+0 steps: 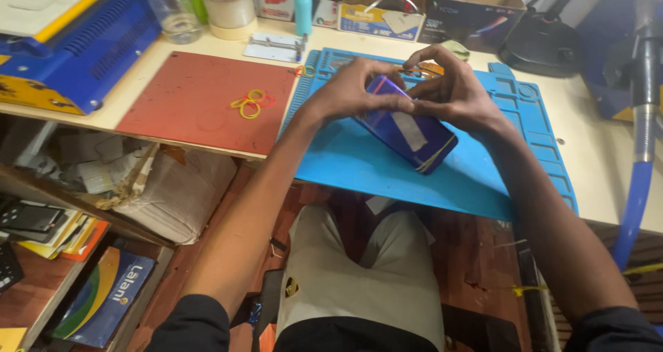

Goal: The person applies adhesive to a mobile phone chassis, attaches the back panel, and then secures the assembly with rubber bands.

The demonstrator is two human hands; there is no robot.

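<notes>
Near the frame's centre, the left hand (352,89) and right hand (452,93) both gripped a blue phone (407,125), tilted above the blue mat (476,176) on the counter (608,145), perhaps bound by a yellow rubber band (437,156); loose bands (250,103) lay centre-left.

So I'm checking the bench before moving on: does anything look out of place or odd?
The blue phone held by the left hand and right hand has a yellow rubber band around its lower end and a pale strip on its back. More loose rubber bands lie scattered on the red mat.
</notes>
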